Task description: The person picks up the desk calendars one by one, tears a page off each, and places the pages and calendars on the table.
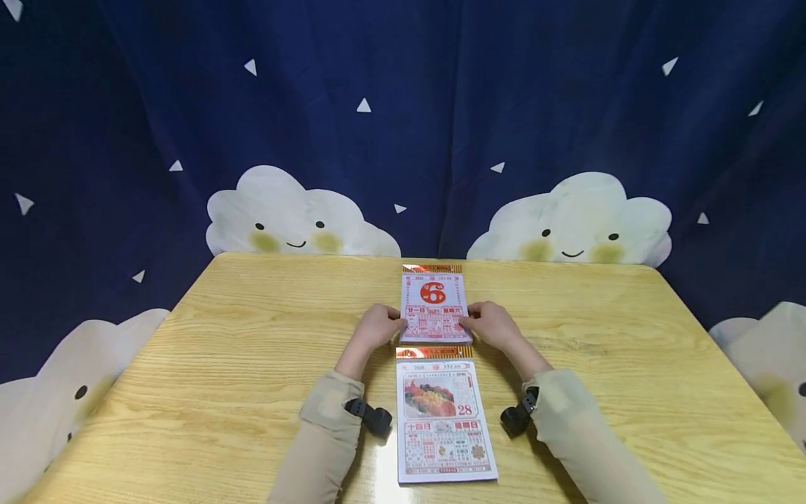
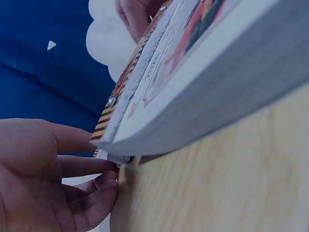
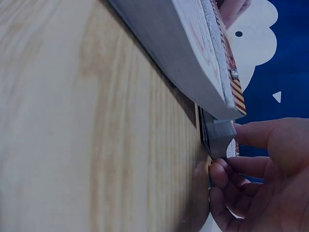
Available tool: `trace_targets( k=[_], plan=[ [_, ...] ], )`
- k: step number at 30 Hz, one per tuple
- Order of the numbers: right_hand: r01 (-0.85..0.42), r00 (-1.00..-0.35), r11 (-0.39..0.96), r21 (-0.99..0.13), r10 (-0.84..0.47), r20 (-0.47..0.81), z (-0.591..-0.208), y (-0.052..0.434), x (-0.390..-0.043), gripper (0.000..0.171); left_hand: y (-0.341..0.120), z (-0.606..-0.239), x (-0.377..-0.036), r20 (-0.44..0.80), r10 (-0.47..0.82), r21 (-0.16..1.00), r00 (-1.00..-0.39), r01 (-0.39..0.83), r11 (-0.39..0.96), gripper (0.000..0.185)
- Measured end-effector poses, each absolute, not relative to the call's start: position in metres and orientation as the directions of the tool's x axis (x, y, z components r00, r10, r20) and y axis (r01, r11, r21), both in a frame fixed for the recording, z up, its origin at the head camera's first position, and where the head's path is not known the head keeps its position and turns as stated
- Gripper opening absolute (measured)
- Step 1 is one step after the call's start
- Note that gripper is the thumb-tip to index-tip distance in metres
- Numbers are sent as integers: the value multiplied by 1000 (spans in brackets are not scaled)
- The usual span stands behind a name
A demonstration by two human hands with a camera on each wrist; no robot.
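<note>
**A:** Starting from the head view, where is the piece in hand?

**B:** The thick white paper calendar pad with a big red 6 (image 1: 434, 306) lies on the yellow wood-grain table (image 1: 264, 350), just beyond the white paper calendar pad with a food picture and a red 28 (image 1: 443, 448). The left hand (image 1: 376, 325) and the right hand (image 1: 495, 324) hold it by opposite long sides, toward its lower end.

**A:** And how would it handle?

**B:** Moderately weighty, I'd judge, and stiff as a block — but the single sheets are probably thin and easy to crease or tear. Best to take its full thickness on both sides, never just the top page.

**A:** What does the left wrist view add?

**B:** The nearer pad hides much of it. Past that pad's glossy red-and-gold striped header strip (image 2: 126, 75), the left thumb and fingers pinch the far pad's side. Such a strip could be slippery, so I'd favour the paper edges.

**A:** And the right wrist?

**B:** There the far pad's stacked page edges (image 3: 222, 140) show below the nearer pad's corner. The right thumb sits above, the fingers curl in beneath — a grasp on the side, though how firmly it squeezes I can't tell.
</note>
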State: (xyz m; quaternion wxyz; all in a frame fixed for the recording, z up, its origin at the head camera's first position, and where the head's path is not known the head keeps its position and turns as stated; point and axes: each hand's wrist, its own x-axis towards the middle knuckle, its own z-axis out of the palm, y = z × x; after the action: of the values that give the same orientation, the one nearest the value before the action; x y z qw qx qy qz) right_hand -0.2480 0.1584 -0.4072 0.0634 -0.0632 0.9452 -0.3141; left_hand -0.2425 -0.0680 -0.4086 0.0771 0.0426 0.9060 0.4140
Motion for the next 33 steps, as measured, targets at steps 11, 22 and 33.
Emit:
trace_targets(
  k=[11, 22, 33],
  plan=[
    [-12, -989, 757, -653, -105, -104, -413, 159, -251, 34, -60, -412, -246, -212, -25, 904, -977, -206, 374, 29],
    [156, -983, 559, -814, 4, -186, -412, 154, -253, 35, -54, -409, -248, -200, -39, 931, -979, -202, 304, 29],
    [244, -965, 440, -864, 21, -262, -407, 151, -255, 41, -56, -414, -249, -177, -1, 956, -984, -172, 236, 30]
  ],
)
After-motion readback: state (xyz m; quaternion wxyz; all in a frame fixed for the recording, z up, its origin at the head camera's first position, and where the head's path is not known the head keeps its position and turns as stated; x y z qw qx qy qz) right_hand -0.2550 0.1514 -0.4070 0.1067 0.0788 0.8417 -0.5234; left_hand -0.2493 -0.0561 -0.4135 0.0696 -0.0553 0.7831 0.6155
